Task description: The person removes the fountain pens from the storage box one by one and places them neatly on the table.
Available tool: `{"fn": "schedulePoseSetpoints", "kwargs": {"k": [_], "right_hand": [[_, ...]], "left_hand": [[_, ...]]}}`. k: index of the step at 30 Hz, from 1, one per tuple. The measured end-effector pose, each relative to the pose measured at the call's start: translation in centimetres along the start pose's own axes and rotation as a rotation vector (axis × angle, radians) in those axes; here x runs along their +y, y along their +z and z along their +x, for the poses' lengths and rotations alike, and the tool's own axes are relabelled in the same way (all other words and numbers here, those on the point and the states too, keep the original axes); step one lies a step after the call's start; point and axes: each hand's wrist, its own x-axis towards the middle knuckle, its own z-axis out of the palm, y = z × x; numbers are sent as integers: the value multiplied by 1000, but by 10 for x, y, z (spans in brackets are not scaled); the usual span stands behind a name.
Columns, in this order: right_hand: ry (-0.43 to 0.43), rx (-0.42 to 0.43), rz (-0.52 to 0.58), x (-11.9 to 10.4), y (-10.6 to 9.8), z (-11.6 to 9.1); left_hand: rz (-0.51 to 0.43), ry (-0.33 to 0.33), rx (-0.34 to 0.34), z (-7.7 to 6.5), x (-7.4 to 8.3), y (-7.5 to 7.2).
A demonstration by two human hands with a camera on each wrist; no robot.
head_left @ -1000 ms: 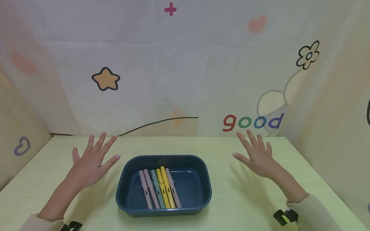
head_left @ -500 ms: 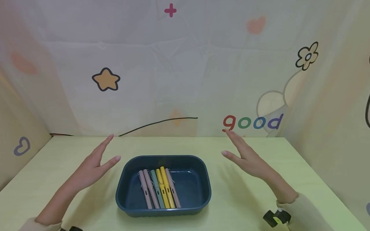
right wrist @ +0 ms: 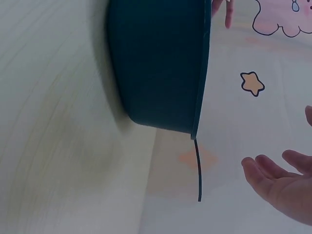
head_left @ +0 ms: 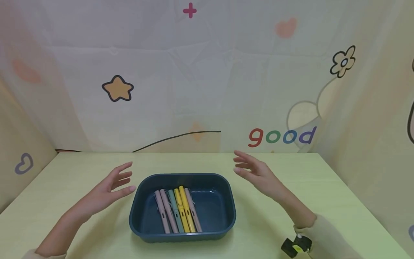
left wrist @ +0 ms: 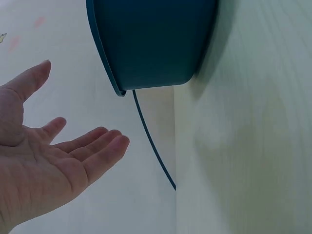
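Observation:
A dark blue rectangular bin (head_left: 220,207) stands on the table in the head view. Several pens lie side by side in its left and middle part: mauve pens (head_left: 163,212), a teal pen (head_left: 175,211) and yellow pens (head_left: 184,210). My left hand (head_left: 108,189) hovers beside the bin's left rim, fingers loosely bent and holding nothing. To the right of the bin, my right hand (head_left: 260,176) is raised in the air, also with nothing in it. In both wrist views the bin's outer wall (left wrist: 156,44) shows, while the pens are hidden behind it.
The pale wooden table (head_left: 278,233) ends at a printed cloth backdrop (head_left: 181,90), with cloth sides left and right. A black wrist camera (head_left: 295,246) sits at the right sleeve (head_left: 326,237).
Both hands have come inward toward the bin, the right one moving farther left. Their spread fingers have drawn together and bent. The bin and pens stay where they were.

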Motion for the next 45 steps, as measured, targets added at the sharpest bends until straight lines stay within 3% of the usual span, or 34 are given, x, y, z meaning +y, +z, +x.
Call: {"fn": "schedulePoseSetpoints", "kwargs": {"k": [14,23,32,45], "right_hand": [[79,-189,93,-6,34,8],[123,-294,85,-8,54,15],[162,-371,-8,-12,77,23],[216,-454,-216,-5,99,33]], "left_hand": [[-76,-22,-142,-1,-9,5],[-127,-40,-279,4,-13,7],[-144,-28,-370,8,-13,7],[-114,-56,-378,11,-9,8]]}}
